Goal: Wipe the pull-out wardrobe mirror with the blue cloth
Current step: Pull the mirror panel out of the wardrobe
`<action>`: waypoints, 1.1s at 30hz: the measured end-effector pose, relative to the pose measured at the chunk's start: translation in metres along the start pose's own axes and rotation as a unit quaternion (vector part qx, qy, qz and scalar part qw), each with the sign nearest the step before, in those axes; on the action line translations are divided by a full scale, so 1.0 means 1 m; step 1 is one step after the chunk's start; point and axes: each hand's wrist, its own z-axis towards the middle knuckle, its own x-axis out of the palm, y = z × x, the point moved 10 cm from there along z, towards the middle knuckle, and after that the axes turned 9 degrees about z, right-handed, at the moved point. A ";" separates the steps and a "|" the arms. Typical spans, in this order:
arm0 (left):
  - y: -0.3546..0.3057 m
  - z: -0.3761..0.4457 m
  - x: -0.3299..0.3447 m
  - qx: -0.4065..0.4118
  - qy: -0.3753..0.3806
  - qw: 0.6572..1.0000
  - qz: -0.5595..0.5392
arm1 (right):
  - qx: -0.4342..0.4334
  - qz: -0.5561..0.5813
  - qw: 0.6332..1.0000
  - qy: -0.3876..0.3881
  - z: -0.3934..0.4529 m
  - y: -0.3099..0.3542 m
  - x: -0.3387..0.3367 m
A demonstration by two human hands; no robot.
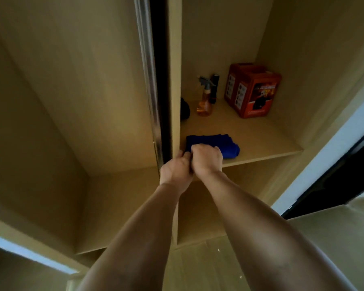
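**Both hands on the blue cloth at the shelf edge**

A person's two bare arms reach up and forward into an open wooden wardrobe. The blue cloth (210, 142) lies folded at the front left of a shelf (261, 141), close to the front lip. The right hand (206, 158) is curled over the cloth's near edge, gripping it. The left hand (176, 169) presses in beside it, fingers bent toward the same edge; whether it pinches the cloth or only touches it is hard to tell, since the right hand covers the contact. Lying by the lip, the cloth is probably easy to lift.

Just left of the hands, a vertical divider panel (174, 80) stands beside a dark slot with a metal strip (149, 80), likely the edge of the pull-out mirror, stowed. Further back stand an amber spray bottle (205, 101), a dark cylinder (214, 88) and a red box (253, 91), well apart from the cloth. Open room lies toward the person.
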 end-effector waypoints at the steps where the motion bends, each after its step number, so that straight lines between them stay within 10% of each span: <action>1: 0.007 -0.007 -0.005 -0.001 -0.010 1.000 -0.001 | -0.004 0.023 1.000 -0.003 -0.005 0.009 -0.002; 10: 0.088 -0.028 -0.046 -0.182 -0.052 0.976 -0.109 | 0.039 0.184 0.982 0.026 -0.010 0.058 0.001; 23: 0.104 -0.030 -0.033 -0.181 0.032 0.973 -0.137 | 0.166 0.369 0.912 0.065 -0.006 0.078 0.018; 33: 0.085 -0.039 -0.040 -0.095 -0.001 0.988 -0.119 | 0.144 0.264 0.953 0.037 -0.020 0.074 0.003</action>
